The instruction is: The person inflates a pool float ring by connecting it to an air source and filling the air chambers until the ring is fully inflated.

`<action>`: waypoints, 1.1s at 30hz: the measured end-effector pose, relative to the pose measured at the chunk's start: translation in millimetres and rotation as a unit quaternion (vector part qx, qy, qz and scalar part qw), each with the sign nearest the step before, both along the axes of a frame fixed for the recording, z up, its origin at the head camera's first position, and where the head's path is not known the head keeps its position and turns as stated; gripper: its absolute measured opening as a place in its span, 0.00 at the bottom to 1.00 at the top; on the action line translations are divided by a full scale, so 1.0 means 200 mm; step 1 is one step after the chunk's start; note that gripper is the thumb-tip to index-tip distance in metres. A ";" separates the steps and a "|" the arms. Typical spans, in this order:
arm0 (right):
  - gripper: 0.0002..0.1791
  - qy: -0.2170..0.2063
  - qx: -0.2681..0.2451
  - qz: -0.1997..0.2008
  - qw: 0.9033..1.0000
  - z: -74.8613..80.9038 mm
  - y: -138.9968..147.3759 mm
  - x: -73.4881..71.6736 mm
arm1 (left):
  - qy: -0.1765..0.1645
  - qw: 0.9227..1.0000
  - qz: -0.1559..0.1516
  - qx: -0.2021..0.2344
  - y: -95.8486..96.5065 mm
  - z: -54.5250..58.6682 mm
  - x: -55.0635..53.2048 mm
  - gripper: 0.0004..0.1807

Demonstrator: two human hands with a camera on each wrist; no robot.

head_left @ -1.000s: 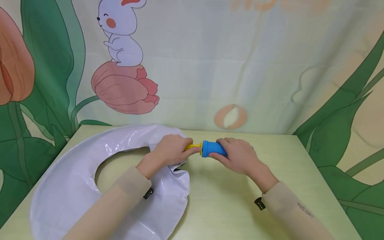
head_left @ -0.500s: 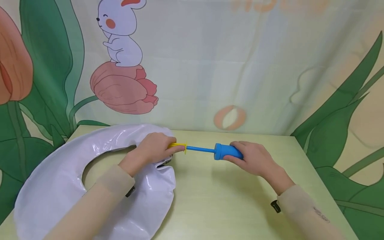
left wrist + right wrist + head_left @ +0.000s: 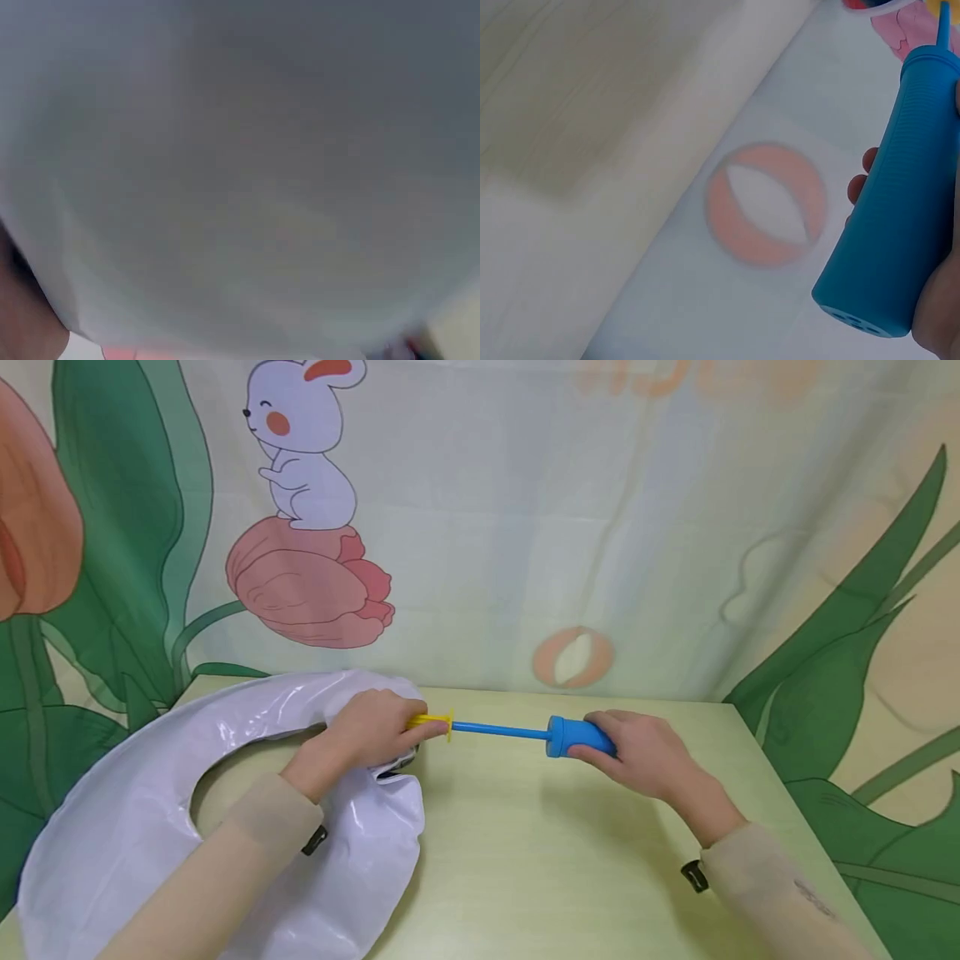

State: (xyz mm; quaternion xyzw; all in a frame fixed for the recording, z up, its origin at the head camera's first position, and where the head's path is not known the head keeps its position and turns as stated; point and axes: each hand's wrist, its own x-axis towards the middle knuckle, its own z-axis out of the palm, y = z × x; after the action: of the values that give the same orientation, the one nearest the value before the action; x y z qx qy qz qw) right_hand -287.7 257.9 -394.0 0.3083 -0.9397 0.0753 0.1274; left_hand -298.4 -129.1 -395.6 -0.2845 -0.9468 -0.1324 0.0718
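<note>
A blue hand pump (image 3: 579, 737) is stretched level between the two hands above the table, its thin blue rod (image 3: 501, 729) drawn out. My right hand (image 3: 647, 756) grips the barrel; in the right wrist view the holes in the barrel's end (image 3: 862, 322) show. The yellow end piece (image 3: 431, 721) is pinched by my left hand (image 3: 375, 728), thumb along its front. Under that hand lies a slack, shiny white inflatable ring (image 3: 120, 827), creased at its right edge. Its pale vinyl (image 3: 247, 172) fills most of the left wrist view. Where the yellow piece meets the ring is hidden.
A pale yellow-green table (image 3: 517, 868) carries the ring on its left side. Behind hangs a cloth backdrop (image 3: 480, 568) printed with a rabbit, tulips and leaves. A small black device (image 3: 694, 876) shows beneath the right sleeve.
The hands have moved apart, drawing the rod out of the barrel. My left hand has gone left and the ring has shifted left with it; my right hand has carried the barrel rightward.
</note>
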 end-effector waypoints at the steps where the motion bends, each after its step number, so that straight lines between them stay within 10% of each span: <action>1: 0.30 0.003 0.002 0.003 1.000 0.00 -0.02 0.00 | -0.002 1.000 -0.003 -0.001 0.01 0.00 0.00 0.26; 16: 0.28 0.027 -0.021 0.036 0.999 -0.02 -0.33 0.00 | 0.015 1.000 -0.018 -0.011 0.25 0.02 0.04 0.26; 33: 0.29 -0.034 -0.023 0.004 0.999 -0.01 -0.02 -0.05 | -0.008 1.000 0.000 -0.003 0.01 0.03 -0.03 0.27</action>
State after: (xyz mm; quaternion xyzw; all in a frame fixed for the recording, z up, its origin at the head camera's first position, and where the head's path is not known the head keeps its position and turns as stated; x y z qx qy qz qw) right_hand -297.0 253.9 -396.1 0.3067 -0.9401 0.1080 0.1023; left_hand -304.3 -128.0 -389.7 -0.2831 -0.9478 -0.1322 0.0631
